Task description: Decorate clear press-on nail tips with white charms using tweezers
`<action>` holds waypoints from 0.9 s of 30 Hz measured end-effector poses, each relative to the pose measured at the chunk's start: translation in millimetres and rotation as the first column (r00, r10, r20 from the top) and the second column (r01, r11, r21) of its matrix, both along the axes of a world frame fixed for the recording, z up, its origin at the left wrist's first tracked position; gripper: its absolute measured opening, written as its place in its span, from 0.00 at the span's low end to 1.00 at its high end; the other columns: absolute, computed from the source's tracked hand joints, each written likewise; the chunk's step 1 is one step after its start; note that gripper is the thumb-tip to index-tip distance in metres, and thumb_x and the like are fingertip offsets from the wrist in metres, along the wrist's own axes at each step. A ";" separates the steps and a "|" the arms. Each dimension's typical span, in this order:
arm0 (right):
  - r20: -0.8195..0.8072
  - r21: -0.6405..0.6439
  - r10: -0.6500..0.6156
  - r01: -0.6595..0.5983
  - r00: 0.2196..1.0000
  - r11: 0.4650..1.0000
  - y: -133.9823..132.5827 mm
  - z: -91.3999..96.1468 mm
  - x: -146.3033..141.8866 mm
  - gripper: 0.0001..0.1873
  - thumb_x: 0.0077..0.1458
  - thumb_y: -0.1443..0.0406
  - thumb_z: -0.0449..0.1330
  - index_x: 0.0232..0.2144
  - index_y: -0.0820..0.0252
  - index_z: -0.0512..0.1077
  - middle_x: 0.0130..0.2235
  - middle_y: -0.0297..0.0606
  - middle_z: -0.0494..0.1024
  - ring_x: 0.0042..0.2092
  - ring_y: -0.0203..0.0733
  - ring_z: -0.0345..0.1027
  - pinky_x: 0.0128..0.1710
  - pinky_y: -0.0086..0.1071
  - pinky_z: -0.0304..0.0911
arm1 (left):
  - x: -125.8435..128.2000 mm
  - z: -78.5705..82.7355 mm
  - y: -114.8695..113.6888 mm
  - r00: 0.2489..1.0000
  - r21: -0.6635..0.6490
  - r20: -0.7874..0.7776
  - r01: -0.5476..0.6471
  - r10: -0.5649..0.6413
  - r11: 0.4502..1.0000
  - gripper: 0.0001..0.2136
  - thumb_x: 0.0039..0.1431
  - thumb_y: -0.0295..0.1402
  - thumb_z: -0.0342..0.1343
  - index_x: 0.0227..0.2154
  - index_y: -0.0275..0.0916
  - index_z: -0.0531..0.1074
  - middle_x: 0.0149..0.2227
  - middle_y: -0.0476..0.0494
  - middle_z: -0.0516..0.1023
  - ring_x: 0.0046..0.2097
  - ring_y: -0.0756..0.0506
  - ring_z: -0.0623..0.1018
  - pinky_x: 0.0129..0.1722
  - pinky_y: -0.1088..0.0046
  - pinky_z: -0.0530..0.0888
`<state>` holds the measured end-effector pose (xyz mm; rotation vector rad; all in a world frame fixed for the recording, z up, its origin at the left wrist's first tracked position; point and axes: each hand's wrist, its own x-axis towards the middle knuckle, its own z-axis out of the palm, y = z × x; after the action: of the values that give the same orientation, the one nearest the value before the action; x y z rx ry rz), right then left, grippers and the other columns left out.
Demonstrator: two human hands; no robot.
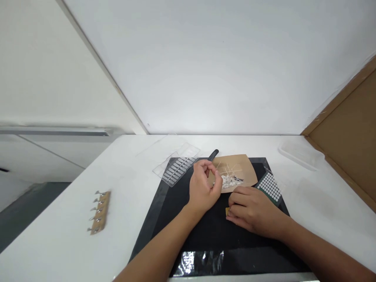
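Observation:
My left hand (205,186) is raised over the black mat (211,231), thumb and fingers curled together in a pinch; whatever is between the tips is too small to make out. Lower and to the right, my right hand (254,211) rests on the mat with its fingers closed on a small yellow piece (227,211), mostly hidden beneath them. Just beyond both hands lies a brown paper tray (249,168) holding white scraps (230,181) and thin pale sticks (233,169). A black handle (213,155) sticks out behind my left hand.
Left of the tray, a clear plastic case (179,168) holds rows of nail tips. A dark green card with white dots (269,187) lies at right. Farther out are a wooden strip with metal clips (100,213), a clear plastic tray (302,154) and a cardboard panel (346,129).

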<state>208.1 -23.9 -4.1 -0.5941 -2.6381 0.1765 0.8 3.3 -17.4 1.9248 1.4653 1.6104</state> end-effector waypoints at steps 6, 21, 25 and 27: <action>0.026 0.008 -0.014 0.014 1.000 1.000 1.1 2.1 -0.4 0.13 0.69 0.62 0.63 0.30 0.58 0.71 0.35 0.33 0.74 0.37 0.39 0.65 0.39 0.35 0.59 | -2.1 -0.6 4.9 0.997 -0.008 0.074 -0.002 0.003 1.000 0.14 0.63 0.27 0.56 0.48 0.42 0.59 0.35 0.50 0.72 0.35 0.48 0.76 0.34 0.72 0.72; 0.042 0.055 -0.034 0.031 0.999 0.998 3.2 13.2 15.4 0.12 0.65 0.56 0.67 0.41 0.57 0.74 0.39 0.37 0.78 0.41 0.43 0.69 0.39 0.36 0.61 | -2.8 -0.3 8.5 0.998 -0.002 0.067 -0.017 0.017 1.000 0.12 0.63 0.27 0.57 0.45 0.42 0.60 0.35 0.49 0.72 0.33 0.48 0.77 0.31 0.74 0.71; -0.022 -0.004 -0.214 0.214 0.977 0.977 -19.0 7.5 32.3 0.19 0.62 0.55 0.70 0.50 0.57 0.74 0.44 0.41 0.80 0.45 0.48 0.72 0.42 0.39 0.66 | -3.6 -0.9 9.5 0.998 0.016 0.061 -0.010 0.009 1.000 0.12 0.62 0.27 0.57 0.45 0.43 0.60 0.35 0.49 0.72 0.35 0.47 0.79 0.31 0.74 0.71; -0.054 -0.035 -0.305 0.303 0.951 0.952 -30.7 -1.6 37.6 0.24 0.62 0.55 0.71 0.55 0.56 0.72 0.48 0.44 0.80 0.48 0.50 0.73 0.46 0.43 0.68 | -3.5 -0.6 9.3 0.998 0.025 0.060 -0.001 -0.001 1.000 0.13 0.62 0.27 0.57 0.45 0.43 0.60 0.34 0.49 0.72 0.35 0.47 0.79 0.32 0.74 0.71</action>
<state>245.7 -54.6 -5.7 -0.9789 -2.4519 0.1324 -2.7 12.6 -18.1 1.8725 1.4285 1.6795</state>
